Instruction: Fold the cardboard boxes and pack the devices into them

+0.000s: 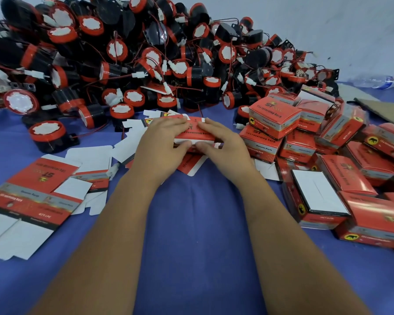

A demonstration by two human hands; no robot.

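On the blue cloth (198, 223) below a pale wall (328, 30), both hands' fingers (178, 123) pinch a flat red box (197, 133).

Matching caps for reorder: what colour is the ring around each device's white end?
Red, around the white end of each device; clearest in the head view.

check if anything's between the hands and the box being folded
Nothing visible: the left hand and right hand already grip the half-folded box, fingers curled on its top panel and front edge.

red box blank (195, 133): half-folded, mid-table | devices (123, 53): black-red heap behind | packed boxes (328, 155): piled right
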